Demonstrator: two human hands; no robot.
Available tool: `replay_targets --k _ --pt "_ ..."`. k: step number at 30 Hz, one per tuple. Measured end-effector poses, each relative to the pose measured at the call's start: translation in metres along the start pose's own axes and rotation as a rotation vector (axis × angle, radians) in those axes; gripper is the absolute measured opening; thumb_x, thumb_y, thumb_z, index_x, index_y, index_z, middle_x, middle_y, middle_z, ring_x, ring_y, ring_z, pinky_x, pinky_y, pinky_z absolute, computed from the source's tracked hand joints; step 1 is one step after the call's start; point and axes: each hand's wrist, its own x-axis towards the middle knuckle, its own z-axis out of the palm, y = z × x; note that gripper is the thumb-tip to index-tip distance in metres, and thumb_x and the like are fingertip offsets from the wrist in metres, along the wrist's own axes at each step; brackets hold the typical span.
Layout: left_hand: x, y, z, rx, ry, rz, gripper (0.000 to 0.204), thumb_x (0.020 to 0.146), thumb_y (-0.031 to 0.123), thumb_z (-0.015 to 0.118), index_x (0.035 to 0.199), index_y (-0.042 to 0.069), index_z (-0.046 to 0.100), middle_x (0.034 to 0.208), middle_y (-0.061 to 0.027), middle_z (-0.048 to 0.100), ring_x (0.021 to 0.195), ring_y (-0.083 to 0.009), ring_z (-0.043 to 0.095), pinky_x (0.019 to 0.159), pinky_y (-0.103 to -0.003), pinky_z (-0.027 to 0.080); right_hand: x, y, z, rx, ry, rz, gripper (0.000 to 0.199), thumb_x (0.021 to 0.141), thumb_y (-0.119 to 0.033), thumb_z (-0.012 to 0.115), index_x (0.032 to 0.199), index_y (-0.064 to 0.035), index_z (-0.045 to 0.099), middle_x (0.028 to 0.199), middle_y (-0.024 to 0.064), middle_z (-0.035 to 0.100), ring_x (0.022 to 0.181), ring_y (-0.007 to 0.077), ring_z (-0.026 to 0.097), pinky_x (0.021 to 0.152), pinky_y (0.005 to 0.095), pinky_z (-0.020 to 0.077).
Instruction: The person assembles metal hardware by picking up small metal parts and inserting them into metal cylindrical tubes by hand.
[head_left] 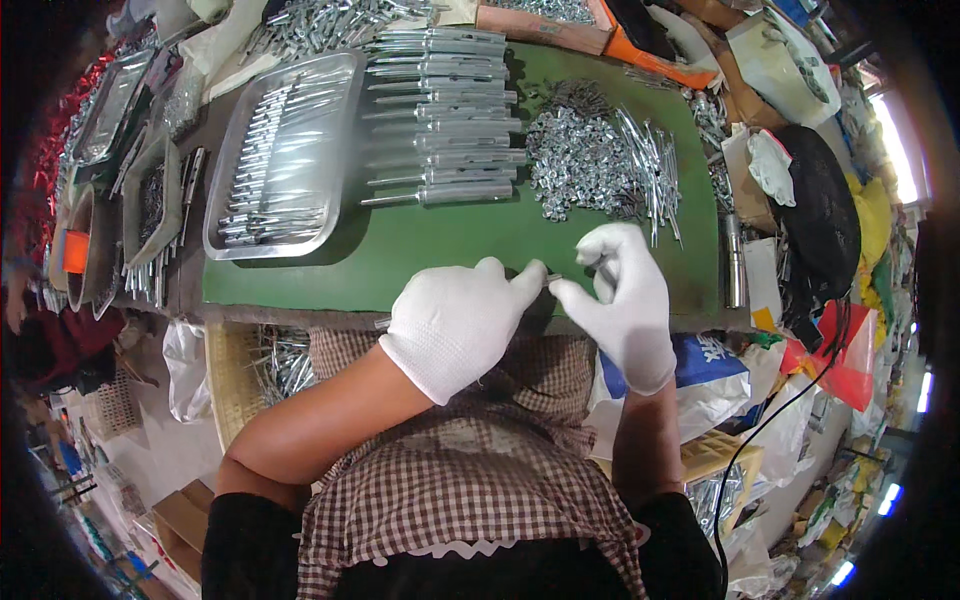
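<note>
White gloves cover both hands, which meet over the near edge of a green work mat (420,262). My left hand (460,312) is closed around a slim metal part (382,323); one end pokes out behind the palm, and a small metal tip shows past the fingertips. Most of the part is hidden by the glove. Close to that tip is the thumb of my right hand (632,305), whose fingers are bent and apart from the thumb. Beyond the hands lie a row of silver metal tubes with thin rods (465,190) and a heap of small metal fittings (575,165).
A clear plastic tray (345,130) of long pins stands on the mat's left side. Loose pins (655,180) lie right of the fittings. Dark small parts (578,98) sit behind them. A metal tube (735,262) stands beyond the right edge, near a black cable (765,420).
</note>
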Motion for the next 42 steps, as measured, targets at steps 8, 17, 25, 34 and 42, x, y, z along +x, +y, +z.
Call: replay_targets --k 8,17,25,34,42 --pt "0.005 0.001 -0.002 -0.008 -0.011 0.005 0.028 0.098 0.022 0.06 0.125 0.018 0.066 0.075 -0.0109 0.065 0.061 -0.03 0.069 0.051 -0.043 0.054 0.018 0.013 0.037 1.468 0.138 0.159 0.052 0.112 -0.045 0.038 0.082 -0.0067 0.057 0.066 0.0023 0.047 0.052 0.0117 0.037 0.048 0.0282 0.0299" --pt "0.003 0.002 -0.002 0.013 -0.046 0.003 0.023 0.1 0.027 0.062 0.119 0.016 0.066 0.073 -0.0102 0.064 0.06 -0.0292 0.069 0.051 -0.043 0.054 0.011 0.013 0.056 1.238 0.151 0.055 0.052 0.112 -0.034 0.036 0.071 -0.0064 0.052 0.06 0.0002 0.041 0.052 0.0109 0.035 0.048 0.0296 0.0247" --pt "0.019 0.016 0.0 0.195 -0.003 0.044 0.023 0.098 0.023 0.064 0.111 0.004 0.064 0.08 -0.0085 0.066 0.067 -0.0276 0.072 0.055 -0.04 0.056 0.011 0.009 0.043 1.119 0.245 0.177 0.056 0.113 -0.037 0.032 0.064 -0.0105 0.041 0.055 -0.0012 0.032 0.049 0.0115 0.029 0.048 0.0312 0.0229" --pt "-0.062 -0.022 -0.034 -0.041 0.143 -0.18 0.03 0.094 0.033 0.071 0.117 0.013 0.07 0.088 -0.0085 0.067 0.078 -0.0319 0.07 0.067 -0.043 0.056 0.019 0.028 0.039 1.275 0.175 0.303 0.032 0.107 -0.03 0.049 0.087 -0.008 0.06 0.059 0.0001 0.043 0.048 0.0124 0.039 0.046 0.0288 0.0302" --pt "-0.289 -0.104 -0.048 0.042 -0.099 -0.935 0.027 0.098 0.028 0.067 0.115 0.008 0.074 0.102 -0.0146 0.074 0.091 -0.0367 0.072 0.079 -0.045 0.057 0.029 0.026 0.042 0.939 0.209 0.304 0.032 0.102 -0.011 0.051 0.13 0.0043 0.059 0.081 0.0054 0.057 0.065 0.0131 0.05 0.05 0.0251 0.0376"
